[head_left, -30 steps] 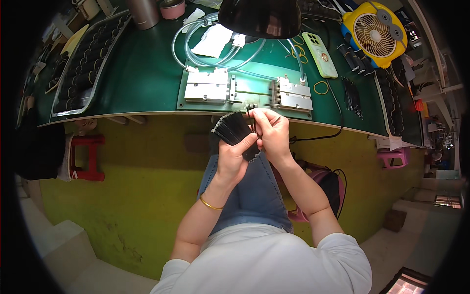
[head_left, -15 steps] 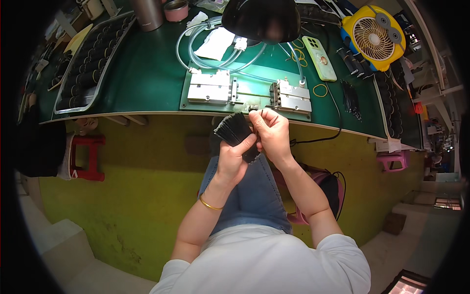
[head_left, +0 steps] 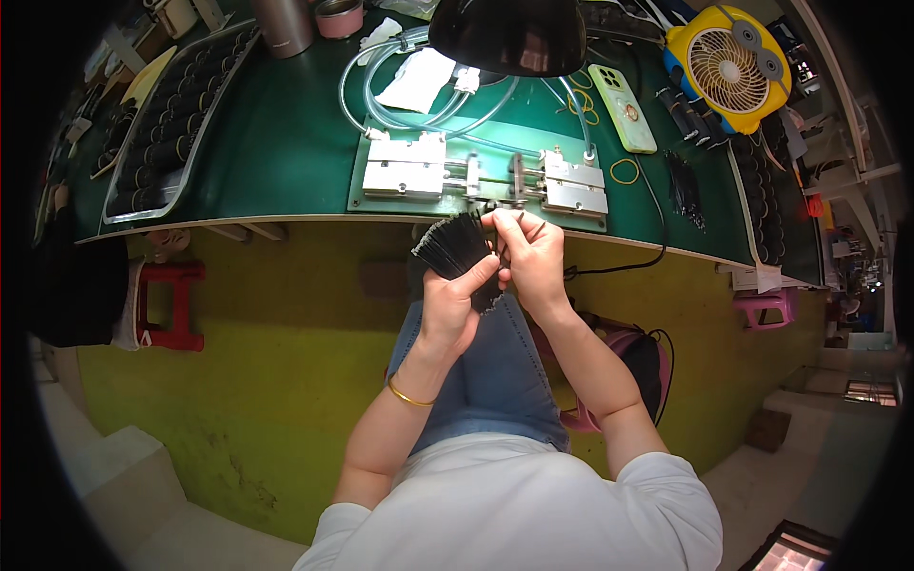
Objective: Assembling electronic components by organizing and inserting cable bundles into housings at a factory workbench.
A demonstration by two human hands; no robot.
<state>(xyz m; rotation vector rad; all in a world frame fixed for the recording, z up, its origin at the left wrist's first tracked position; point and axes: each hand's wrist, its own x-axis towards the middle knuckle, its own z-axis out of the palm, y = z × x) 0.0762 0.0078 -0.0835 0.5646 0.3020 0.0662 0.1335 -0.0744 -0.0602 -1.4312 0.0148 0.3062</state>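
Observation:
My left hand is closed round a fanned bundle of thin black strips with pale tips, held just off the table's front edge. Beside it, my right hand pinches a thin black strip between thumb and fingers. Its fingertips are right at the front middle of a pneumatic fixture. The fixture has a left silver cylinder block and a right silver cylinder block, their end plates pushed out toward each other. Fingers partly hide the spot between the jaws.
Clear air hoses coil behind the fixture, under a black lamp. A green phone, a yellow fan and loose black strips lie to the right. A tray of black bundles stands left; a red stool is below.
Both end plates of the fixture have slid inward, leaving rods showing behind them. My right hand stays near the jaws with only a slight shift; the left still holds the bundle.

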